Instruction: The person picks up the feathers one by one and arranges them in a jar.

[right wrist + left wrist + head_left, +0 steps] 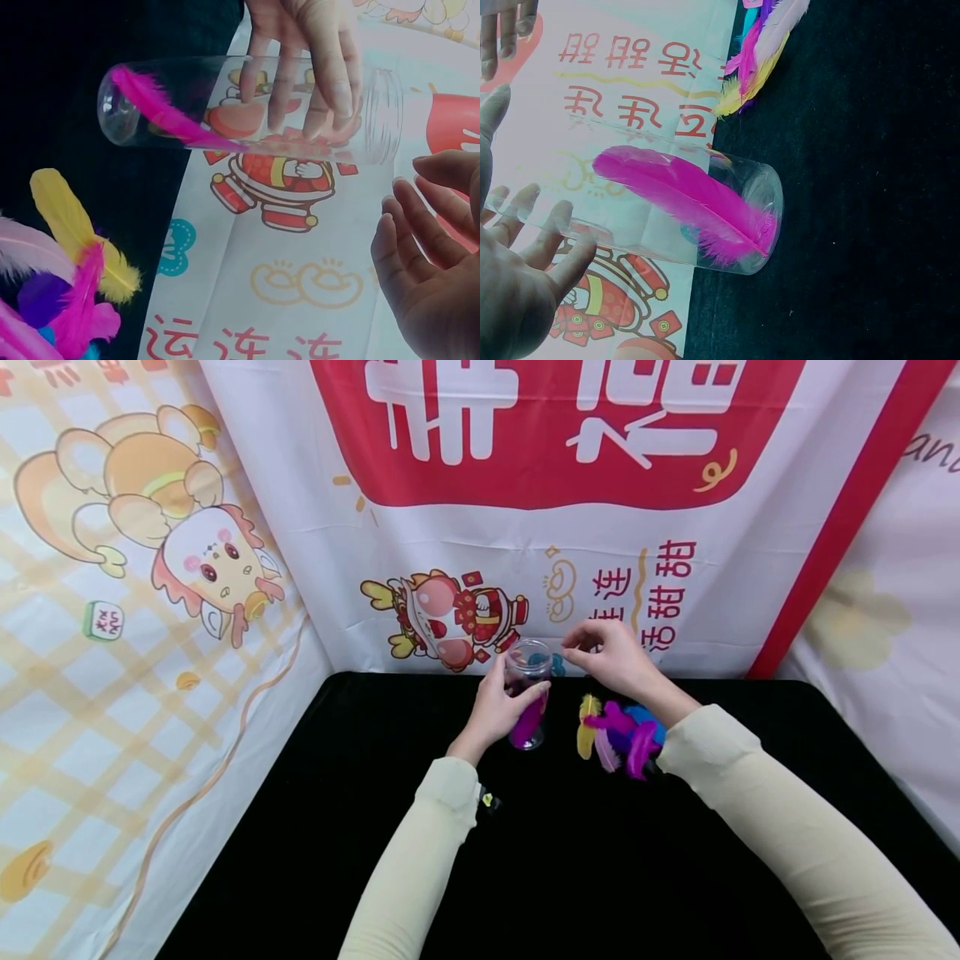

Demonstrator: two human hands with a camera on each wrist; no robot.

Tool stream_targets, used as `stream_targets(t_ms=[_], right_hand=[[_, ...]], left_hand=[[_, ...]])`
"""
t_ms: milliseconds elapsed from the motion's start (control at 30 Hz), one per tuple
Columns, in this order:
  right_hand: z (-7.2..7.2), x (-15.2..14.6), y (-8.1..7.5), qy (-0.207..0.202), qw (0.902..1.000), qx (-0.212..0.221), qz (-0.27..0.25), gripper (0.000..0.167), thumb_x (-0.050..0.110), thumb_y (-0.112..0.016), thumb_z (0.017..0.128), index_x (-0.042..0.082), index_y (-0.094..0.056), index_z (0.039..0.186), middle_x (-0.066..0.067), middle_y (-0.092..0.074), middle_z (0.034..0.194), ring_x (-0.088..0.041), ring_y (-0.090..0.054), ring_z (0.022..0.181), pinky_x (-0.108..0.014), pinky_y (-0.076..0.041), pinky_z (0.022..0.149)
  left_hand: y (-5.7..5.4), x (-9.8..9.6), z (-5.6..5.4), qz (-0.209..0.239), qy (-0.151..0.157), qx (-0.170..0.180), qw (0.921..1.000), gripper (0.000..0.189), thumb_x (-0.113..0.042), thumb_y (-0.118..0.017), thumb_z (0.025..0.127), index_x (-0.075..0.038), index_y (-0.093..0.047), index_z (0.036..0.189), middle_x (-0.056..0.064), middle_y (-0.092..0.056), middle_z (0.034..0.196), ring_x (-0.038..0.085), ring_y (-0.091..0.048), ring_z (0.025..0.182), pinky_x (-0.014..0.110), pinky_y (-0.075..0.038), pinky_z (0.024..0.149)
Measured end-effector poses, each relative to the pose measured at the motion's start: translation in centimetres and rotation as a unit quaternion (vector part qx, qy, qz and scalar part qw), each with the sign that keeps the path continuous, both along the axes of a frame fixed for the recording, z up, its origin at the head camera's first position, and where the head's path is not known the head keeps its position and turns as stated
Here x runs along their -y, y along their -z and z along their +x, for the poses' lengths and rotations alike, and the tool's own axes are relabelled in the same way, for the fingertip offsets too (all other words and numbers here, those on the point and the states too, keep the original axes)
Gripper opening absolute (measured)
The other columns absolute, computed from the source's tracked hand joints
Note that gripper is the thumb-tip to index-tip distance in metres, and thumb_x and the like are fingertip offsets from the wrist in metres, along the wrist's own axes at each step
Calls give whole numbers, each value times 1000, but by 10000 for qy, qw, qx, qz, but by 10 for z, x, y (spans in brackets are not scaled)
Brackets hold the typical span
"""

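Note:
My left hand (497, 703) grips a clear, lidless jar (528, 681) round its upper part, thumb on one side and fingers on the other. Inside the jar lies one magenta feather (686, 199), slanting up from the base. Beside the jar's mouth, my right hand (611, 653) is raised with its fingers loosely bent and nothing between them; the right wrist view shows its palm and fingertips (386, 225) apart from the rim. Below that hand, a pile of feathers in yellow, pink, magenta, purple and blue (626, 733) lies on the black tabletop.
A black cloth-covered table (570, 860) spans the front. Behind it hangs a white and red printed backdrop (450, 535), close past the jar. A yellow checked printed sheet (90, 693) stands at the left. By the left cuff is a small dark item with a yellow-green spot (489, 801).

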State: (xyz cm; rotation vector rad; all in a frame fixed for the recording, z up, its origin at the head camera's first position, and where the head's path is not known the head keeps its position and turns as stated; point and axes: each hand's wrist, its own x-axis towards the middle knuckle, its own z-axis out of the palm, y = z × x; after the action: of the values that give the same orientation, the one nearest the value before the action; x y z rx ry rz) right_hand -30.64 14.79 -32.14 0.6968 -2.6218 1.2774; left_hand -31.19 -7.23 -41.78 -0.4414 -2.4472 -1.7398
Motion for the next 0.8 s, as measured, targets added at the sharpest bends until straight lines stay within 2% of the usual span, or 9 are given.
stream_targets(t_ms=[100,267,467,800], right_hand=[[-1,-4,3,6,10000,62,31,11,12,-72,96,7,-75,105,-10,-74,98,-26,-67,85,-30,-55,66],[-2,-8,7,66,9998,96,133,12,16,-72,97,7,-75,105,-9,-74,100,-23,-67,87,-32,-55,71],[0,-16,15,75,9994,235,233,14,17,-71,98,7,-75,107,-10,-74,103,-23,-68,91,-39,-55,79],[0,-25,28,176,9983,508,212,15,15,-70,98,5,-74,109,-11,-74,105,-25,-67,96,-43,-55,83]], left_hand=[[0,-1,0,-5,-5,7,10000,73,-45,-77,92,-19,-39,148,8,-52,147,23,-55,133,46,-48,107],[0,0,-1,-20,-31,33,10000,73,-46,-76,92,-18,-39,149,4,-52,144,22,-55,133,44,-48,107],[2,-1,-1,27,-10,29,10000,69,-46,-76,92,-21,-41,145,5,-53,144,21,-56,131,44,-48,108],[2,-1,-2,101,5,-86,9999,68,-45,-77,92,-20,-42,144,10,-54,142,21,-57,129,45,-48,107]])
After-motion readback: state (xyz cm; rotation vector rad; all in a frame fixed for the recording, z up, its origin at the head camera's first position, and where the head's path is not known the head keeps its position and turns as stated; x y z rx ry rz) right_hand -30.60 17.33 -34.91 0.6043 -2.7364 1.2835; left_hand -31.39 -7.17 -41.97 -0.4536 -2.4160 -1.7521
